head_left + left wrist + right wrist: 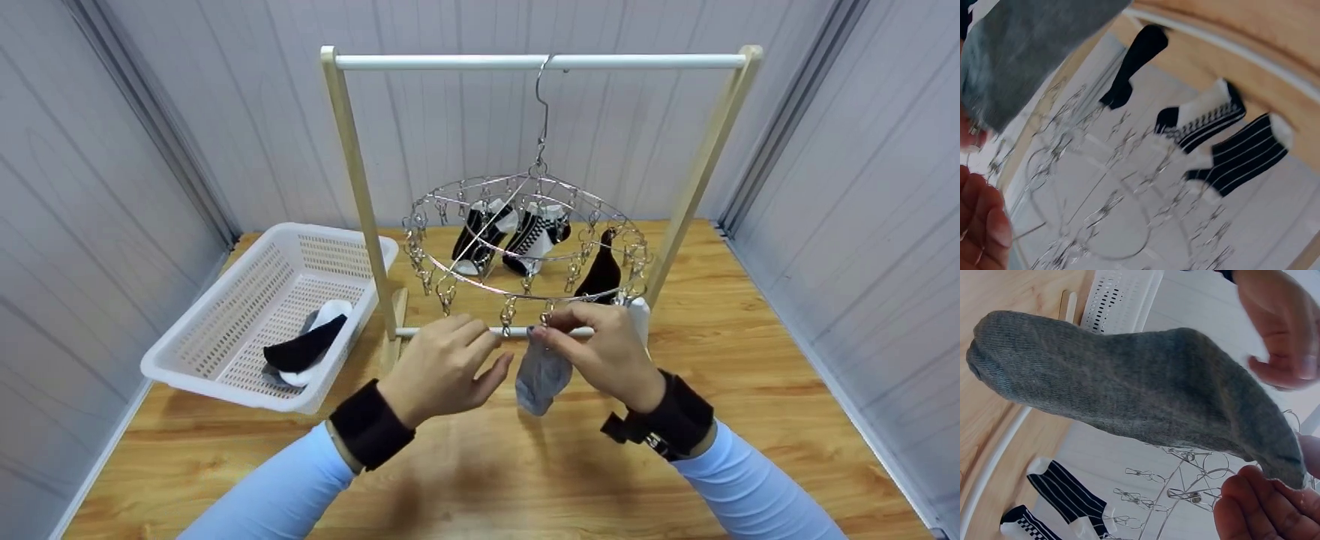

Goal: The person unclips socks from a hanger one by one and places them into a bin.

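A grey sock (542,375) hangs below my right hand (604,351), which pinches its upper end beside a metal clip at the front of the round drying hanger (480,285). Whether the clip bites the sock is hidden by the fingers. To the left, my left hand (444,367) is in the air with its fingers loosely bent and nothing in them. On the far side of the hanger are a black-and-white striped sock (1252,154), a checkered sock (1207,115) and a plain black sock (1134,67).
The hanger's hook (541,97) hangs on the white bar (450,63) of a wooden-sided rack (352,150). At the left, a white plastic basket (217,322) holds a black sock (306,345) over white and grey ones. Several clips dangle around the ring. Pale panels (840,187) stand around the wooden table.
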A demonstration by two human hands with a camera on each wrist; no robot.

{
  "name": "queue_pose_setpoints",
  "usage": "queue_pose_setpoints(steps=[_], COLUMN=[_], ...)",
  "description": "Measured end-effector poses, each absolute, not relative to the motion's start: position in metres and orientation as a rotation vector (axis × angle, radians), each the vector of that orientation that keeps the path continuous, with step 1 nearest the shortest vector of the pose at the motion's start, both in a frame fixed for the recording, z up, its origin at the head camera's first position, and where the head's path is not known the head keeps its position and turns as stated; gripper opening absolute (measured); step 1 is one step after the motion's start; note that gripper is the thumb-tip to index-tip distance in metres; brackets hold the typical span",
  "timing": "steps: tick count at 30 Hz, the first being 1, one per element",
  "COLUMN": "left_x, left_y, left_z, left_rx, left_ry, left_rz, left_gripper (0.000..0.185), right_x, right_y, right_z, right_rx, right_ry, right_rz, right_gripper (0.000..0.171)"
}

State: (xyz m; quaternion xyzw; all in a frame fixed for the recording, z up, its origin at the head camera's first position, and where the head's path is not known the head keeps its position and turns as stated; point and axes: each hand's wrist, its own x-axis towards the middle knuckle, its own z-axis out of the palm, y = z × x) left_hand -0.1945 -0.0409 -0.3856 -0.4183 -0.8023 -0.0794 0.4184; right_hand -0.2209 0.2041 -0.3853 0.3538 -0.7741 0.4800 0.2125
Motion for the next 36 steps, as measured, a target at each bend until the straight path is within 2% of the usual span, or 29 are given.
queue_pose_setpoints(steps=[6,17,19,22,30,36], left_x=[-0.203,-0.23,-0.234,-0.237,-0.244,-0.243], left_y=[-0.036,-0.028,-0.028,-0.027,-0.027,-0.032], left_z=[-0.412,-0.422,-0.423,-0.424,-0.427,-0.423], left_rx=[-0.971,-1.041,-1.064,-1.105,-1.122,-1.098], left_ry=[-2.318,-2.879,-2.901,-2.886,-2.762,-2.691], left_rz=[-0.247,-0.639,-0.761,-1.007,-1.386,-1.482], left_gripper=[0.028,0.079,0.083,0.076,0.028,0.014], right_x=[-0.222,-0.222,-0.222,-0.222,-0.222,-0.223], right_y=[0.203,0.204,0.203,0.203,0.203,0.203], right_z=[-0.387,-0.387,-0.387,-0.388,-0.389,-0.389], right_rx=[0.966,0.953,0.959,0.96,0.96,0.961], right_ry=[-2.16,-2.166,-2.16,-2.144,-2.107,-2.042], right_rz=[1.363,1.359,1.349,1.348,1.363,1.377], right_gripper=[0.009,0.007,0.008,0.009,0.006,0.007])
